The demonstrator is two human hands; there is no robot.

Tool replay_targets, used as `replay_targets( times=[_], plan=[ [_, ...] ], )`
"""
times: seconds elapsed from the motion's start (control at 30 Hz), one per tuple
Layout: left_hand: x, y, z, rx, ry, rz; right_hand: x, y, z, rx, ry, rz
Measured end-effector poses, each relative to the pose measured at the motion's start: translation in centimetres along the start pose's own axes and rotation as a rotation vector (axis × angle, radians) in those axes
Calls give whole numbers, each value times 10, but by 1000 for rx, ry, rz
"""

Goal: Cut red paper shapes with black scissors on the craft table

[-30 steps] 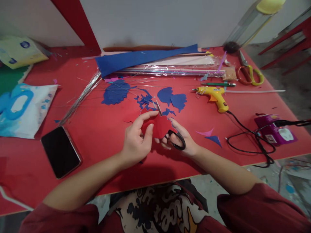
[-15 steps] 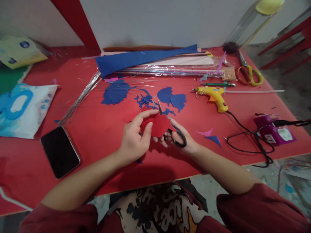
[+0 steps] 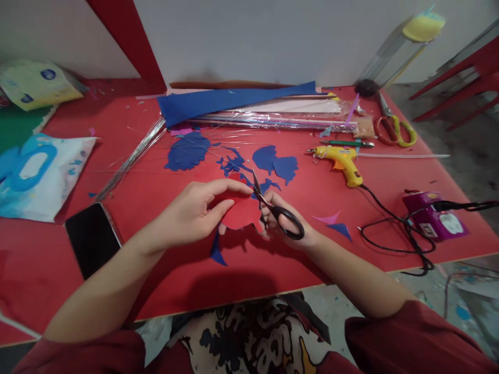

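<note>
Mid-cut: red paper shape held over the table

Right now the red paper piece (image 3: 239, 210) sits just above the red table (image 3: 156, 192), near its front edge, pinched between thumb and fingers of the left hand (image 3: 195, 215). Right hand (image 3: 290, 228) has fingers closed through the black handles of the scissors (image 3: 273, 208); blades point up and away, touching the paper's right edge, tips over the blue scraps (image 3: 249, 166). How far apart the blades stand can't be told. One blue offcut (image 3: 216, 252) lies under the left hand.

Risk, judged: left fingertips sit close to the blades, so a hurried snip could nick them; thin paper held by one side could twist and tear or give a ragged edge.

Further out: blue cut shapes (image 3: 278, 163), phone (image 3: 91, 239) to the left, yellow glue gun (image 3: 341, 161) with cord, second scissors (image 3: 395, 127) far right.
</note>
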State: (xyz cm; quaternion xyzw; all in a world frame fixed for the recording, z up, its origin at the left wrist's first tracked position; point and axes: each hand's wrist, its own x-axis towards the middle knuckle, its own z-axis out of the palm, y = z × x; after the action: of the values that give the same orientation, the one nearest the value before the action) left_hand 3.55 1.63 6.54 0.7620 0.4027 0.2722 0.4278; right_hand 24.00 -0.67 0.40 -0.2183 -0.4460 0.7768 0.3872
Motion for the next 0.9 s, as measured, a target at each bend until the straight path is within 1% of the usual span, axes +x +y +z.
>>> replay_targets(
  times=[0.17,0.33,0.6,0.9],
  plan=[
    [0,1,-9,124,-4,57,0,3,-1,-54,-30,20],
    [0,3,-14,190,-20,115,0,6,0,-21,-79,-20],
    [0,6,-15,241,-71,131,0,6,0,-55,-76,8],
    [0,6,-14,279,-52,193,0,6,1,-61,-86,4]
  ],
)
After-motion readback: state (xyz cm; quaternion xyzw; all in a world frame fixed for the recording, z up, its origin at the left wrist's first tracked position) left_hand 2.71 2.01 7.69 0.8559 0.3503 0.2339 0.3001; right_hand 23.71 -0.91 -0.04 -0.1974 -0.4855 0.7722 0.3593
